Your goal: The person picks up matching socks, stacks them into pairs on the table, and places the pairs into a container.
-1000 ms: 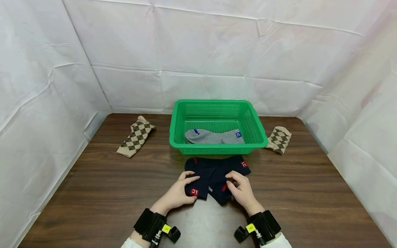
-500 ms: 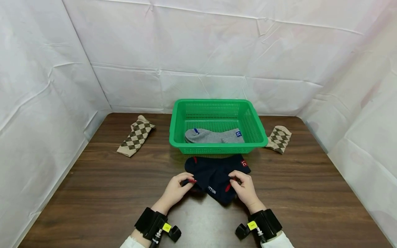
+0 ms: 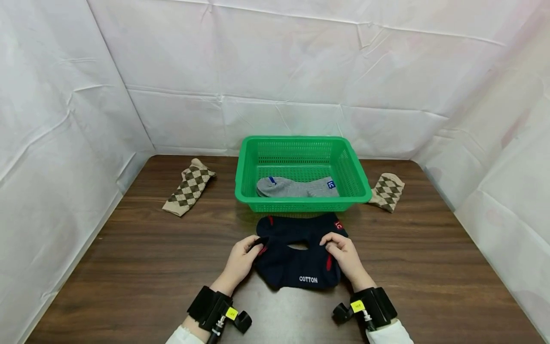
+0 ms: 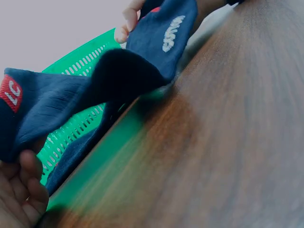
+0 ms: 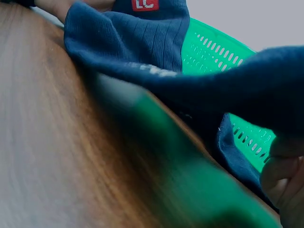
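A navy sock with white "COTTON" lettering is held stretched sideways between both hands, its lower edge toward the person. My left hand pinches its cuff end; in the left wrist view that cuff bears a red "LC" label. At the toe end, marked by a red stripe, my right hand grips the fabric between thumb and fingers. The right wrist view shows those curled fingers under the dark cloth. Behind it a second navy sock lies flat, partly overlapped by the held one.
A green basket stands just beyond the navy socks, with grey socks inside. One beige argyle sock lies to the left on the wooden table, another argyle sock at the basket's right side. White cloth walls enclose the table.
My left hand has gone from spread fingers on the sock to pinching its cuff. The near sock has been straightened out sideways, baring the full lettering. My right hand has shifted right with the toe.
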A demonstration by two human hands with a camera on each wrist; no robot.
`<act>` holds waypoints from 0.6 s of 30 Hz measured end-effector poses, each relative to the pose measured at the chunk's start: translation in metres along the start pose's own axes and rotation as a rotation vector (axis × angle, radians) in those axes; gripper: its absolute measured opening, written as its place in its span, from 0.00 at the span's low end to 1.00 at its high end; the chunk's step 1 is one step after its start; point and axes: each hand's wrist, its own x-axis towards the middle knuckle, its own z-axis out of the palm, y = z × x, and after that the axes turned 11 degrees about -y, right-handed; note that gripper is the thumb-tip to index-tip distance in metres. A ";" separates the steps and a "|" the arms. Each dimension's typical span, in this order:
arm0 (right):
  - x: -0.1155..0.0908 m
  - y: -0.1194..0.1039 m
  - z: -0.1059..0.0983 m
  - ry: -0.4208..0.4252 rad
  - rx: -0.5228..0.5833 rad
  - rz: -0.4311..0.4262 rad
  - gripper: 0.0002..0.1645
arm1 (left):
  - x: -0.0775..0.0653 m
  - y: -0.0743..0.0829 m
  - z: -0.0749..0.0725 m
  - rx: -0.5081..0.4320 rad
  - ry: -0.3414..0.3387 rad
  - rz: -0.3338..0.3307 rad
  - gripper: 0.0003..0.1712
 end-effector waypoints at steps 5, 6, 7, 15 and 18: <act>-0.002 0.001 -0.003 -0.068 -0.076 0.055 0.10 | 0.001 -0.011 0.001 0.093 -0.018 0.028 0.08; -0.002 0.001 -0.004 -0.079 -0.098 0.079 0.11 | 0.001 -0.012 0.001 0.124 -0.020 0.040 0.09; -0.003 0.001 -0.006 -0.091 -0.127 0.102 0.11 | 0.001 -0.012 0.001 0.158 -0.019 0.052 0.09; -0.007 0.000 -0.018 -0.182 -0.285 0.261 0.08 | 0.005 -0.013 0.002 0.304 0.080 0.041 0.11; -0.008 0.000 -0.020 -0.197 -0.315 0.255 0.06 | 0.007 -0.014 0.001 0.328 0.104 0.048 0.13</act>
